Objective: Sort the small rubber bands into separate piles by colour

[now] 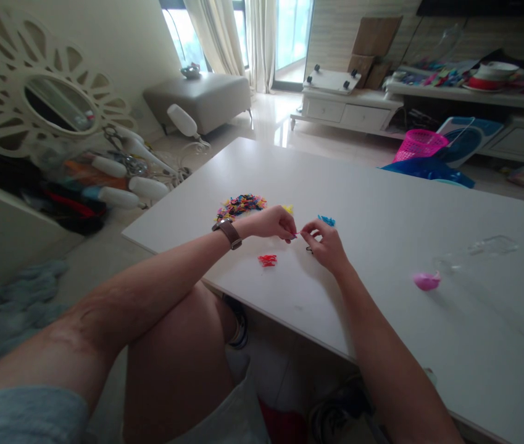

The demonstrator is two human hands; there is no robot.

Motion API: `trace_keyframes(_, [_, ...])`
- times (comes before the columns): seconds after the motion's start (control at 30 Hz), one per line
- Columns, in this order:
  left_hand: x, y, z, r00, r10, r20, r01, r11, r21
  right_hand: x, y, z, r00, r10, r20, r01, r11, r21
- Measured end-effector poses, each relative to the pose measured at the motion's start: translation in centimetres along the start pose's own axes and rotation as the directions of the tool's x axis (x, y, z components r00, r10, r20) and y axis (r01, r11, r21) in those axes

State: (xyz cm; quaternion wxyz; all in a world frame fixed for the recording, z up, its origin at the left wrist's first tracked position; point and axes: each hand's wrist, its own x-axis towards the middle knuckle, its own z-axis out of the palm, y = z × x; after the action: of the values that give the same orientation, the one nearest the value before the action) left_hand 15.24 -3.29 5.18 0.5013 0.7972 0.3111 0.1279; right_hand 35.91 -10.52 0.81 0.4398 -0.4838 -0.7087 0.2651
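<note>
Over the middle of the white table [382,209], my left hand [276,223] and my right hand [325,243] almost meet, fingertips pinched. A thin pink strip [298,234] runs between them, and both hands grip it; its exact kind is too small to tell. Behind my left wrist lies a mixed pile of small coloured pieces [245,202]. Yellow pieces [288,209] show just past my left hand, and blue pieces [327,220] lie beyond my right. Nearer me is a little group of red pieces [268,261]. A small dark item [309,250] is partly hidden by my right hand.
To the right on the table are a pink pouch-like object [427,281] and a clear plastic item [493,245]. A pink basket [421,145] stands past the far edge. A lamp with white shades [182,120] is close to the table's left side.
</note>
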Motion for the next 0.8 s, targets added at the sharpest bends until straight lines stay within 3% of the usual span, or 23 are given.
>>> trace_keyframes(0.53, [-0.1, 0.2, -0.7, 0.999, -0.013, -0.043, 0.015, 0.999, 0.046, 0.0, -0.2, 0.0, 1.000, 0.010, -0.027, -0.011, 1.000, -0.024])
trace_keyframes(0.7, [-0.8, 0.2, -2.4, 0.973, -0.077, -0.218, 0.110, 0.984, 0.143, 0.0, -0.2, 0.0, 0.997, 0.021, -0.075, -0.023, 0.999, -0.027])
trace_keyframes(0.8, [-1.4, -0.2, -3.4, 0.954, -0.151, -0.258, 0.208, 0.955, 0.211, 0.0, -0.1, 0.0, 0.996, 0.020, -0.090, -0.024, 0.999, -0.037])
